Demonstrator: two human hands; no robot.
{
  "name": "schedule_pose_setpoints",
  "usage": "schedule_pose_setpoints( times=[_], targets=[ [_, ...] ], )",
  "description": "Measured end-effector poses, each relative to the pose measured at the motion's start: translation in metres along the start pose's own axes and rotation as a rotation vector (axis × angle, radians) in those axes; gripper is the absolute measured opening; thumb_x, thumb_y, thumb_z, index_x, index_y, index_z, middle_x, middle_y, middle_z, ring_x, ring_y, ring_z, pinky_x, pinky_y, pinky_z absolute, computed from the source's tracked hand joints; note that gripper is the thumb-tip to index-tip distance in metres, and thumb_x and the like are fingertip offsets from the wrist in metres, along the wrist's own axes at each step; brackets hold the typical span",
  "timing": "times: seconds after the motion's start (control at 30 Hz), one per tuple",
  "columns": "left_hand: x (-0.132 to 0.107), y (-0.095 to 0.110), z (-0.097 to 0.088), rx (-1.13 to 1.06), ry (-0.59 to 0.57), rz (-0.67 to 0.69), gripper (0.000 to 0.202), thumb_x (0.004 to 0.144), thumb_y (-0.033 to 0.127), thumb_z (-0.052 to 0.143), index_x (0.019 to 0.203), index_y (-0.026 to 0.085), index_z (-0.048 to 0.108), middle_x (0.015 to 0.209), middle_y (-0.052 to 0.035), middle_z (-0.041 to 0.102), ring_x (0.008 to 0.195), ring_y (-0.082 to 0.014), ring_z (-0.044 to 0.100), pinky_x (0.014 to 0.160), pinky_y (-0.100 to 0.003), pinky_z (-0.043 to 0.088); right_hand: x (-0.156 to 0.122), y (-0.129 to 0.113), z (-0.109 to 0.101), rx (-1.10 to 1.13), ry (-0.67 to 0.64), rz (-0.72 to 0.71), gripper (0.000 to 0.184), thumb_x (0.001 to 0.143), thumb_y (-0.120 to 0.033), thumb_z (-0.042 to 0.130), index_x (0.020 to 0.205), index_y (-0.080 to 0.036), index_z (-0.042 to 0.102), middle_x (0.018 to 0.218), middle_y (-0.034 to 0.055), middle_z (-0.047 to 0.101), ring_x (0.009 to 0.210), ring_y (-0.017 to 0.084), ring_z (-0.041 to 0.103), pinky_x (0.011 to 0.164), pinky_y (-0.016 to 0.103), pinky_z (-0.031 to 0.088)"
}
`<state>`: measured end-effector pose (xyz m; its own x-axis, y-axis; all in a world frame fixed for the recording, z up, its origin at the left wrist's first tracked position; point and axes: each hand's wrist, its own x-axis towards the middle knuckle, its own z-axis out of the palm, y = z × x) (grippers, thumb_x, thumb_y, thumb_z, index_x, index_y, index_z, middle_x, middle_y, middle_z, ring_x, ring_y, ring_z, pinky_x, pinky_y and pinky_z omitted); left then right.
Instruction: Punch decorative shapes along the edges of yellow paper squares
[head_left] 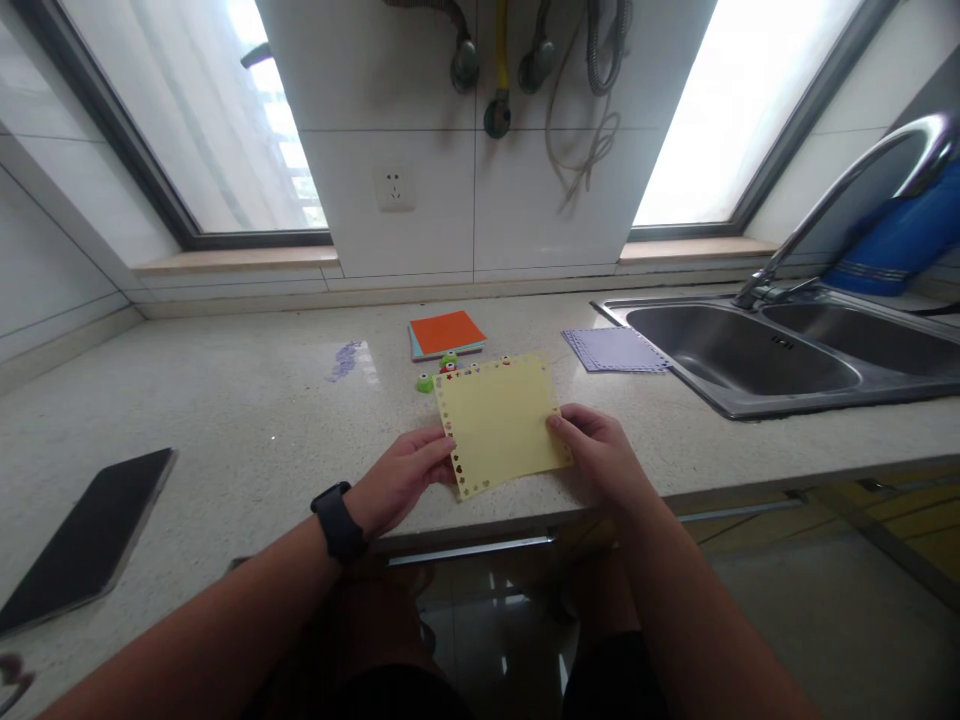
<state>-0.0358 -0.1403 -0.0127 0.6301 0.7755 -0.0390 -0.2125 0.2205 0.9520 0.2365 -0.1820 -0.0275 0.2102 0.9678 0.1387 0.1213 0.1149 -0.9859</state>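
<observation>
At the centre of the frame we are holding one yellow sheet (506, 420) above the table (247, 400), our left hand (409, 472) and right hand (598, 447) each nearly closed, pinching opposite side edges. We are probably doing best by gripping lightly and keeping both sides level, since the perforated borders look easy to tear. Counting, we are seeing one purple stack (615, 350) right of centre, one orange-topped stack (448, 332) at upper centre, at least two green pieces (424, 384) near the sheet's upper-left corner, and one dark slab (90, 530) at lower left.
</observation>
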Motion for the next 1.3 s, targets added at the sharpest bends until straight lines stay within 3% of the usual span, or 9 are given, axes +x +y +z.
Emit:
schedule_pose_setpoints(
  times=[0.23,0.33,0.43,0.5,0.6,0.73,1.0,1.17,1.3],
  targets=[
    [-0.005,0.007,0.001,0.250,-0.123,-0.082,0.033,0.089,0.037,0.072,0.118,0.021,0.077,0.123,-0.0110,0.075,0.112,-0.0288,0.069,0.107,-0.042,0.045,-0.004,-0.008,-0.001,0.018,-0.143,-0.013,0.026,0.085,-0.049,0.072,0.088,-0.023,0.074,0.087,0.0042,0.073,0.077,0.020,0.064,0.071,0.032,0.050],
    [-0.005,0.008,-0.001,0.210,-0.069,-0.084,0.032,0.087,0.037,0.074,0.115,0.021,0.078,0.121,-0.0108,0.076,0.111,-0.0283,0.070,0.108,-0.042,0.045,-0.003,-0.009,-0.002,0.020,-0.146,-0.070,0.028,0.089,-0.049,0.068,0.089,-0.023,0.076,0.086,0.0044,0.072,0.078,0.020,0.063,0.074,0.033,0.049],
    [-0.004,0.009,-0.008,0.108,0.096,-0.008,0.029,0.082,0.035,0.079,0.107,0.020,0.079,0.114,-0.0116,0.077,0.102,-0.0270,0.072,0.098,-0.039,0.052,0.000,-0.005,-0.003,0.028,-0.031,-0.116,0.033,0.093,-0.050,0.061,0.092,-0.021,0.078,0.084,0.0053,0.072,0.075,0.019,0.059,0.073,0.032,0.048],
    [-0.002,0.013,-0.015,0.105,0.194,0.009,0.025,0.081,0.035,0.080,0.097,0.017,0.078,0.098,-0.0103,0.078,0.084,-0.0234,0.072,0.077,-0.033,0.057,0.002,-0.003,-0.004,0.038,0.043,-0.104,0.032,0.093,-0.049,0.061,0.095,-0.021,0.077,0.082,0.0048,0.071,0.070,0.017,0.056,0.069,0.032,0.046],
    [0.000,0.021,-0.030,0.087,0.336,0.069,0.022,0.083,0.034,0.079,0.096,0.017,0.074,0.083,-0.0053,0.074,0.062,-0.0155,0.066,0.049,-0.022,0.049,0.007,-0.009,-0.005,-0.005,0.076,-0.081,0.029,0.091,-0.045,0.063,0.100,-0.021,0.076,0.085,0.0045,0.071,0.069,0.017,0.056,0.067,0.032,0.047],
    [0.005,0.025,-0.047,-0.036,0.505,0.121,0.023,0.085,0.025,0.075,0.105,0.015,0.068,0.082,-0.0046,0.073,0.055,-0.0112,0.064,0.042,-0.017,0.045,0.021,-0.028,-0.007,-0.179,0.073,-0.127,0.025,0.090,-0.039,0.062,0.102,-0.020,0.073,0.091,0.0065,0.072,0.078,0.019,0.063,0.072,0.035,0.051],
    [0.009,0.018,-0.052,-0.095,0.488,0.121,0.029,0.085,0.030,0.074,0.106,0.013,0.063,0.080,-0.0064,0.075,0.051,-0.0108,0.064,0.041,-0.017,0.046,0.069,-0.037,-0.014,-0.670,-0.001,-0.233,0.021,0.093,-0.032,0.059,0.102,-0.022,0.075,0.098,0.0090,0.077,0.081,0.022,0.067,0.074,0.037,0.051],
    [0.010,0.018,-0.051,-0.102,0.484,0.133,0.030,0.085,0.032,0.074,0.107,0.014,0.064,0.079,-0.0058,0.075,0.050,-0.0107,0.063,0.041,-0.017,0.046,0.088,-0.031,-0.012,-0.833,-0.123,-0.241,0.016,0.087,-0.031,0.069,0.098,-0.024,0.079,0.097,0.0104,0.077,0.082,0.026,0.068,0.073,0.038,0.048],
    [0.011,0.019,-0.050,-0.083,0.479,0.127,0.030,0.088,0.032,0.071,0.109,0.013,0.063,0.079,-0.0069,0.075,0.050,-0.0100,0.062,0.041,-0.016,0.044,0.091,-0.033,-0.005,-0.932,-0.211,-0.286,0.019,0.090,-0.034,0.065,0.098,-0.024,0.079,0.100,0.0116,0.076,0.090,0.028,0.067,0.079,0.041,0.047]
  ],
)
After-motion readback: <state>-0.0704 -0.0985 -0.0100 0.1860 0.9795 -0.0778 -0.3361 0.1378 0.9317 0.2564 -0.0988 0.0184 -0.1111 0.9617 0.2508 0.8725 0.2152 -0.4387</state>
